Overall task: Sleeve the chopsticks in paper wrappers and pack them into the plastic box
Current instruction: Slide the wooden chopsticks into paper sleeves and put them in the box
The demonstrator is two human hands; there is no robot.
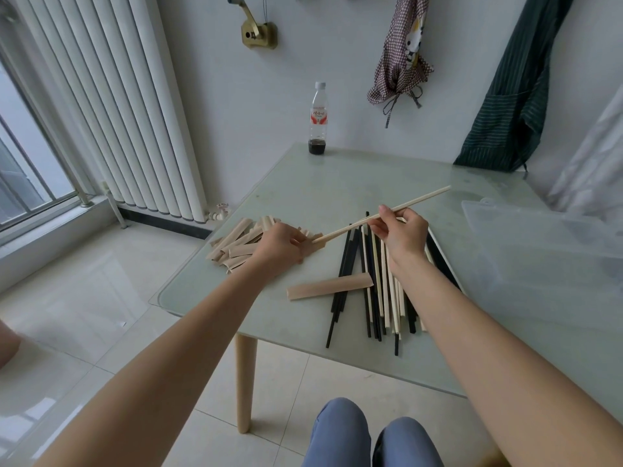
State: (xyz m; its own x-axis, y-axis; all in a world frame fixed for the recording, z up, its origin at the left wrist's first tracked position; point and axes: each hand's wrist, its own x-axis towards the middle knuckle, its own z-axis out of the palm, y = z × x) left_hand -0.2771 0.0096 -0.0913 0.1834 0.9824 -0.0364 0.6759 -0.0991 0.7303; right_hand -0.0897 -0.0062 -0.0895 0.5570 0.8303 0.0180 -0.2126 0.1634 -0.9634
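My right hand pinches a pale wooden chopstick that slants up to the right above the table. Its lower tip meets a brown paper wrapper that my left hand grips at the edge of the wrapper pile. A heap of black and pale chopsticks lies under my right wrist. One sleeved pair in a brown wrapper rests across the heap's left side. The clear plastic box sits open at the right.
A glass-topped table carries everything; its near-left corner is rounded. A plastic bottle with dark liquid stands at the far edge. A white radiator is at the left; cloths hang on the wall behind. My knees are below the table edge.
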